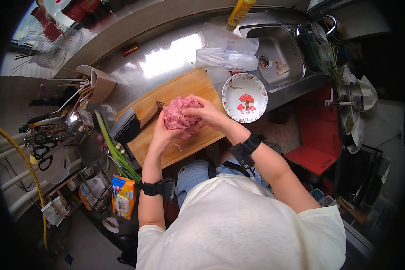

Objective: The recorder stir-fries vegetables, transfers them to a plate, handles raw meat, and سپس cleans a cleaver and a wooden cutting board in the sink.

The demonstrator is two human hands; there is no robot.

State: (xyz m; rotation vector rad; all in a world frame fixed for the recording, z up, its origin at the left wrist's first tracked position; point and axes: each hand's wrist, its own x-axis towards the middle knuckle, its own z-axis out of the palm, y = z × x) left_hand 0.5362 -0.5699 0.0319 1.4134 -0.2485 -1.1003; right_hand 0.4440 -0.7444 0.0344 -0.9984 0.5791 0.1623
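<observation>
A heap of sliced raw meat (181, 113) is cupped between my two hands over the wooden cutting board (197, 82). My left hand (163, 133) grips its left and lower side, with the thumb across the front. From the right, my right hand (207, 114) holds it with the thumb on top. A cleaver (130, 125) with a wooden handle lies on the board to the left of the meat. One small meat scrap (178, 147) rests on the board below my hands. Right of the board stands a white bowl (244, 89) with a mushroom print, holding nothing.
Green onions (113, 148) lie left of the board, near a purple onion (99, 138). A utensil holder (101, 84) stands beyond them. Plastic bags (227, 50) lie behind the bowl, beside the steel sink (280, 44). A yellow bottle (240, 12) stands at the back. An orange wipes pack (124, 197) sits lower left.
</observation>
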